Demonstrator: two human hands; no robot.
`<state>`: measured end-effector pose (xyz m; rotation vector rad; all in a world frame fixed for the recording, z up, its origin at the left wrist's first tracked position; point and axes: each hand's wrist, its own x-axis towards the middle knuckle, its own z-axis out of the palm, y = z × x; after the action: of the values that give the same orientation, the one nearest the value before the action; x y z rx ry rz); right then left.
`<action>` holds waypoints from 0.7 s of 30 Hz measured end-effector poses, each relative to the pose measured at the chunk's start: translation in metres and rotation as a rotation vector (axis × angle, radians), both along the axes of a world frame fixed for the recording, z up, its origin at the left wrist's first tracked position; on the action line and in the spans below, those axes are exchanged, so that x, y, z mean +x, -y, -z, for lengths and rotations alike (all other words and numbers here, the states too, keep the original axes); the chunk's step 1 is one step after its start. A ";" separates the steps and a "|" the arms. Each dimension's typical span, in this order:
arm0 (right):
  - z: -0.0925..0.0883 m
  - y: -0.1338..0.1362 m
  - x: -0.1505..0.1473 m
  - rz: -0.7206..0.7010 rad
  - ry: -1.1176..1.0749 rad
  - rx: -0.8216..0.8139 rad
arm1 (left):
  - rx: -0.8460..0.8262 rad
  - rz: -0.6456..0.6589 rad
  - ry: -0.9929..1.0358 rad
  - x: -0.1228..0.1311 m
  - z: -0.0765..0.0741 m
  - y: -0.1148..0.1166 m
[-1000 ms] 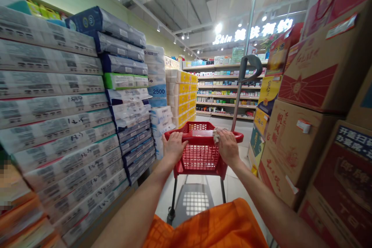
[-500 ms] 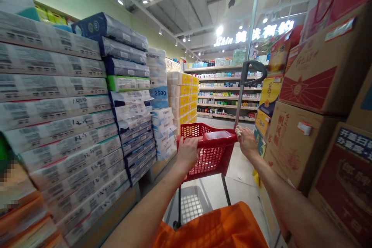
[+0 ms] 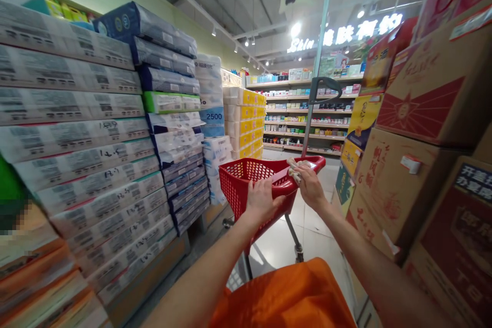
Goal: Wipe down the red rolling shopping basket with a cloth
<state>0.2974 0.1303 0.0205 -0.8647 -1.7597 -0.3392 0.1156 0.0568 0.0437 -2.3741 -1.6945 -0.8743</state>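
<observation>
A red plastic shopping cart stands right ahead of me, turned at a slant. My left hand grips the near left end of its red handle, thumb lying along the bar. In my right hand is a crumpled whitish cloth, pressed onto the handle around its middle. The cloth partly covers the pale panel set in the handle. A grey pole with a dark loop grip rises behind the handle's far right end.
Tall stacks of wrapped paper packs line the left side. Cardboard cartons are piled close on the right. Shelves of small goods stand at the back, beyond pale floor tiles. Orange fabric shows below my arms.
My right hand and the cloth have moved left along the handle, from its right end to around the middle. The cart has swung round to a slant, and my left hand stays on it.
</observation>
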 end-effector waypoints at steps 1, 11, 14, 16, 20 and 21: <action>-0.001 -0.007 0.008 0.004 -0.013 -0.022 | -0.005 0.028 -0.003 0.006 0.000 0.001; 0.004 0.016 0.022 -0.108 -0.064 -0.102 | -0.184 0.076 -0.074 0.011 0.021 -0.020; 0.003 0.019 0.022 -0.091 -0.052 -0.099 | -0.211 0.055 -0.100 0.004 0.025 -0.025; 0.001 0.012 0.026 -0.055 -0.043 -0.111 | -0.242 0.059 -0.110 -0.001 0.026 -0.028; -0.004 -0.001 0.031 0.033 0.008 -0.125 | -0.384 -0.068 -0.136 -0.016 0.028 -0.034; -0.005 -0.001 0.029 0.051 0.030 -0.118 | -0.405 -0.092 -0.146 -0.020 0.029 -0.035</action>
<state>0.3261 0.1311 0.0251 -0.9946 -1.8020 -0.2843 0.0957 0.0920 0.0150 -2.4932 -2.0598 -0.3567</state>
